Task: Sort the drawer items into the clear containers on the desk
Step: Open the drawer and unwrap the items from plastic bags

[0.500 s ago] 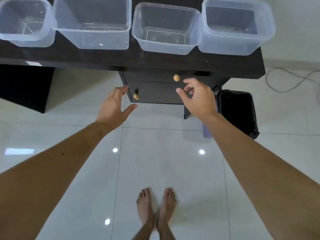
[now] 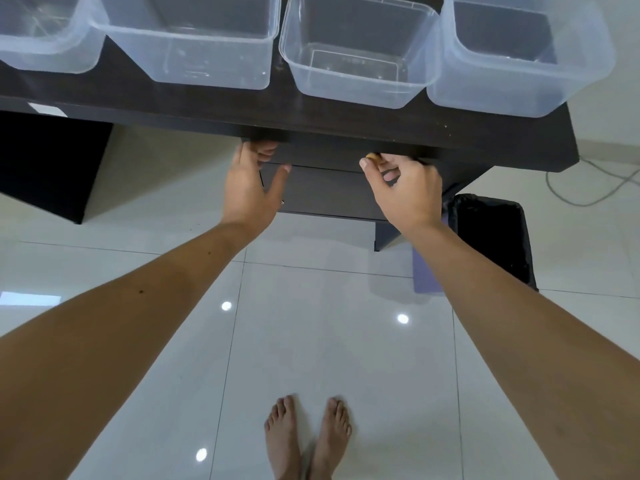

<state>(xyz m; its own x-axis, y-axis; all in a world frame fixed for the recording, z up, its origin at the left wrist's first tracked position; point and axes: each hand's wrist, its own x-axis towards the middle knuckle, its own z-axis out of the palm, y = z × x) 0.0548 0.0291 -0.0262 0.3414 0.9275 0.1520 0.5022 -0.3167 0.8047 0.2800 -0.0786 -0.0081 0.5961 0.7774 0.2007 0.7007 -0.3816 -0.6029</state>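
Four empty clear containers stand in a row on the dark desk [image 2: 173,110]: one at far left [image 2: 45,57], a wide one [image 2: 207,69], a third [image 2: 356,88] and one at the right end [image 2: 502,91]. Under the desk's edge is a dark drawer unit with a shut top drawer [image 2: 322,152] and a lower drawer [image 2: 325,194]. My right hand [image 2: 405,192] pinches the top drawer's wooden knob [image 2: 372,156]. My left hand [image 2: 247,188] curls its fingers around that drawer's left end, with the thumb resting against the lower front. The drawer's contents are hidden.
A black bin [image 2: 491,237] stands on the floor right of the drawer unit, with a purple flat object [image 2: 427,275] beside it. A grey cable [image 2: 588,188] lies at far right. My bare feet [image 2: 308,434] are on the white tiles.
Both hands have moved forward from open in the air to the top drawer. The right now grips the knob and the left holds the drawer's left end. The camera has come closer.
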